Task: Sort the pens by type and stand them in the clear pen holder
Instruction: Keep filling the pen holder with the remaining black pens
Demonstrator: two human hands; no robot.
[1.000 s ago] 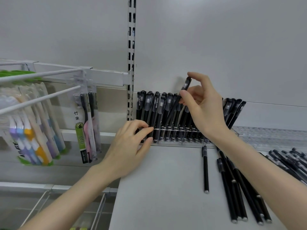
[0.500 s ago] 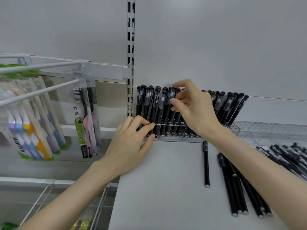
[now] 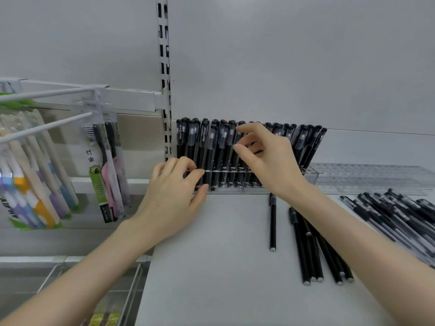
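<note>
One head-worn view (wide-angle) — looks forward and slightly down across the shelf [image 3: 211,267], close in, squarely facing the clear pen holder [image 3: 231,184] at its back.

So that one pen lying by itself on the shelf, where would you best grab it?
Probably mid-barrel, coming from above, with thumb and finger on its two long sides. The lone pen lies flat on the shelf, clear of the other loose pens to its right, so both sides are free.
</note>
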